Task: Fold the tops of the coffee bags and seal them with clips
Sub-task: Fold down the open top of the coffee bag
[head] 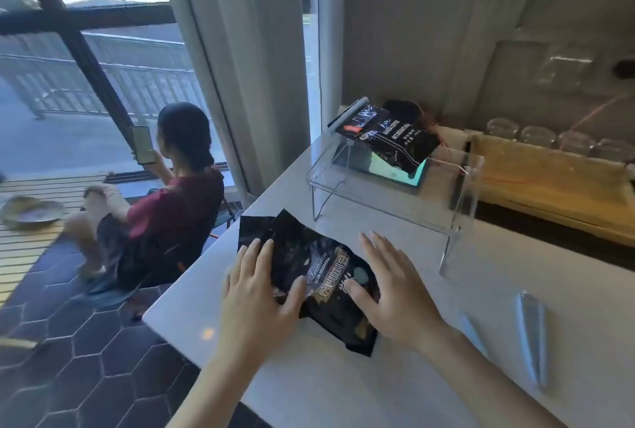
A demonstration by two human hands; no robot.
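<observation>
A black coffee bag with gold lettering lies flat on the white counter, its crumpled open top pointing away to the upper left. My left hand rests flat on the bag's left side, fingers spread. My right hand lies flat on its right side, thumb on the label. A second black coffee bag with a grey clip across its top lies on a clear acrylic stand. Two long grey clips lie on the counter at the right.
A seated person holding a phone is beyond the counter's left edge. Upturned glasses and a wooden tray sit at the back right. A lit screen lies under the stand. The counter corner is near my left hand.
</observation>
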